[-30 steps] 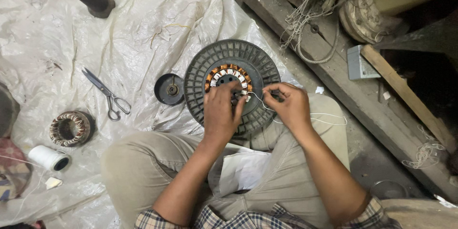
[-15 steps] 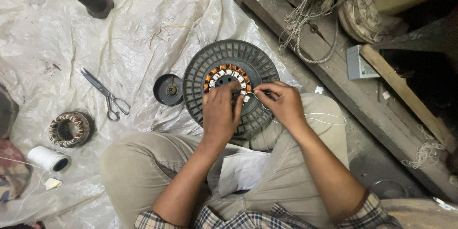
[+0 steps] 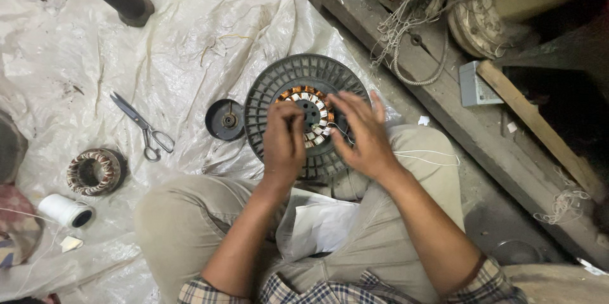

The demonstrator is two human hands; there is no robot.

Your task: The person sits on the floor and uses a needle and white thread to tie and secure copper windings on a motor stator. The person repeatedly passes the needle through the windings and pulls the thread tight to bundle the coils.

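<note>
While my left hand (image 3: 283, 142) pinches down on the copper windings (image 3: 309, 116) of the round grey motor disc (image 3: 304, 112) at centre frame, my right hand (image 3: 361, 136), fingers spread, draws thin thread (image 3: 424, 155); I judge lacing underway, needing steady tension next.

White plastic sheet (image 3: 190, 38), wooden beam (image 3: 539, 129)

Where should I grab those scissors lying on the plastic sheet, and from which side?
Take the scissors by the two finger loops at their lower right end, the end nearest the person's knee. They lie flat on the plastic sheet, blades shut and pointing up-left, so coming from above at the loop end probably keeps your fingers off the blades.
</note>
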